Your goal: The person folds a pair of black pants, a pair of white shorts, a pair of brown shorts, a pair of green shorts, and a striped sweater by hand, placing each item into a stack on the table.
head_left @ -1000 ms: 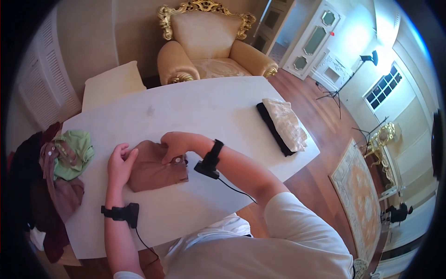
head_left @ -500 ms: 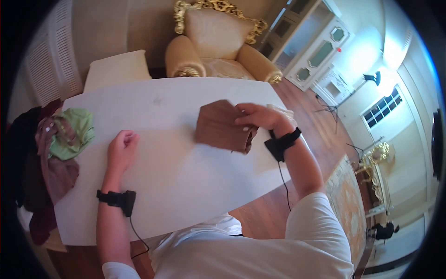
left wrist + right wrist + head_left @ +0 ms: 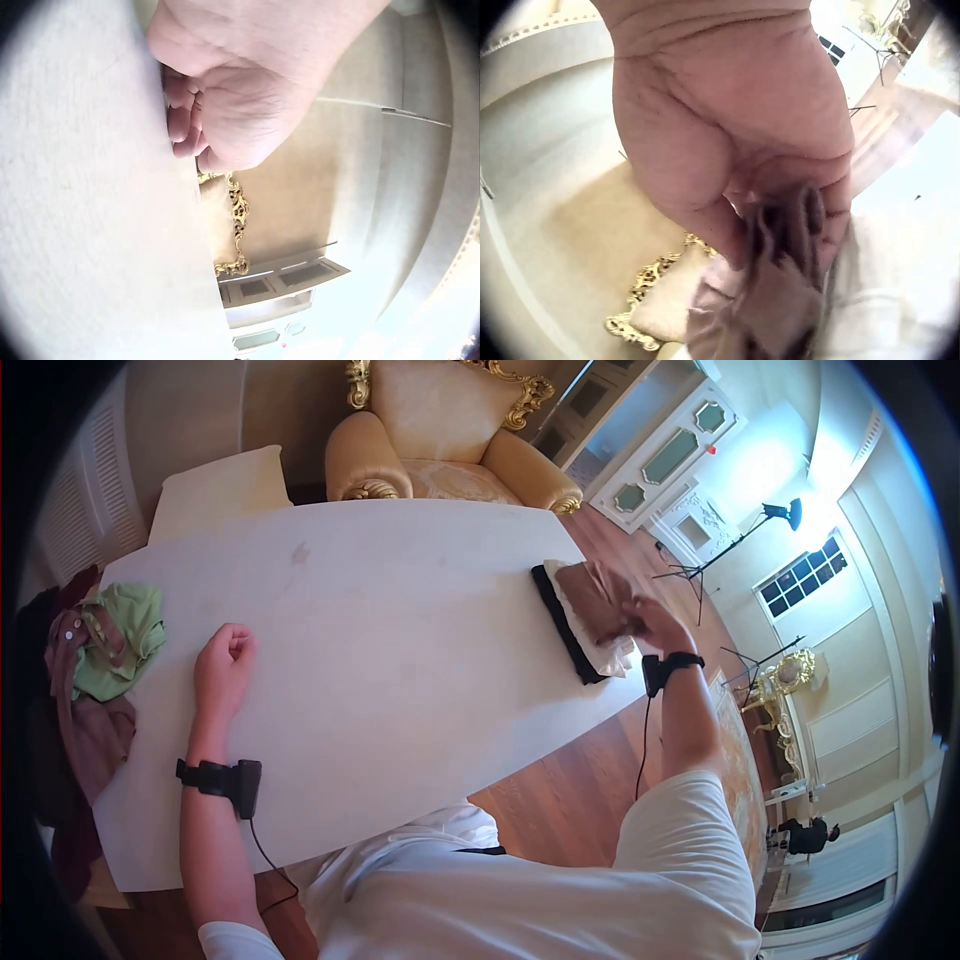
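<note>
My right hand (image 3: 655,622) pinches the edge of a folded brown garment (image 3: 596,600) at the right side of the table. Its folded layers (image 3: 780,300) sit between thumb and fingers in the right wrist view. Under the brown cloth lies a cream garment (image 3: 612,662), on top of a folded black one (image 3: 566,625). My left hand (image 3: 222,672) rests at the left part of the table, its fingers loosely curled and holding nothing. The left wrist view shows that hand (image 3: 247,105) low at the tabletop.
A loose heap with a green garment (image 3: 122,640) and a brown buttoned one (image 3: 100,745) lies at the left edge of the white table (image 3: 380,690). Beyond the table stand a gold armchair (image 3: 440,420) and a cream-covered seat (image 3: 220,485). A cable hangs from each wrist camera.
My right hand has carried the folded brown garment from the left-middle of the table over to the pile at the right. The left hand has let go of it and stays at the left.
</note>
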Motion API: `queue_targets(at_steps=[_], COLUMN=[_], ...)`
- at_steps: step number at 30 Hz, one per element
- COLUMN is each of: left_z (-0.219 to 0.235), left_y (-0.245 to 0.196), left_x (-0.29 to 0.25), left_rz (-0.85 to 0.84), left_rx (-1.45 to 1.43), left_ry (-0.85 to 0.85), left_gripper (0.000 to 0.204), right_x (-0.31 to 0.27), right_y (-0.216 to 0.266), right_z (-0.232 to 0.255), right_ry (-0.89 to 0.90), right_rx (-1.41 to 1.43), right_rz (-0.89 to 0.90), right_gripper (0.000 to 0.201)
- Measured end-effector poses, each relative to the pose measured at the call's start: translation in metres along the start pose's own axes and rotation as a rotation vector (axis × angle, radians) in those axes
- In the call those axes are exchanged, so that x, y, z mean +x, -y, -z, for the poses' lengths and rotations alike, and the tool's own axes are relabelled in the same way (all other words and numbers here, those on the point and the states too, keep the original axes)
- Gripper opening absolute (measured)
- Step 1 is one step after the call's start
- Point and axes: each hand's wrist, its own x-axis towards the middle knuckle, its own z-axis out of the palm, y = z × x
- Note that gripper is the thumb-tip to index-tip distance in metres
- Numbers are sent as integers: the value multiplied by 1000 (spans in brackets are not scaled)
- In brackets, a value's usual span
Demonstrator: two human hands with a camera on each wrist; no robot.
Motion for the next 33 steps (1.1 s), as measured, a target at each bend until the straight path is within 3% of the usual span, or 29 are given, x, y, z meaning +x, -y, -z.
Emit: queue_targets(at_steps=[2,6,8,9,12,13,16,17,20,24,30,33], left_z=[1,0,-1,-1,0,1,1,1,2,2,3,2], left_y=[-2,-3,-3,-5,-6,-6,-6,-7,-10,-13,-10,-10], left_x=[0,-1,0,0,-1,-2,-2,-2,-3,-3,-2,-1], left_rz=[-1,-10,-13,-11,-17,-21,-4,-4,-1,6,7,7], left_rx=[5,6,14,34,45,40,10,13,29,45,23,29], left_ry=[-8,-11,-10,-12,-9,-9,-6,-9,-7,2,7,-2], left_gripper=[21,18,18,18,17,17,19,19,18,16,15,15], right_x=[-5,-3,-14,-18,-12,-10,41,45,20,7,28,36], right_y=[-22,-30,-13,-6,-1,2,-22,-25,-3,10,-13,-22], right_z=[7,12,2,-3,2,4,19,13,-38,-82,-75,-74], right_ry=[54,-6,-33,-69,1,11,-323,-477,-409,-250,-5,-38], right_rx=[25,106,133,151,116,-39,-765,-1035,-1131,-1244,-986,-1019], right_rz=[-125,-68,-35,-21,-24,-57,46,257,596,360,364,340], right_gripper=[10,27,27,37,40,44,56,68,76,78,85,86])
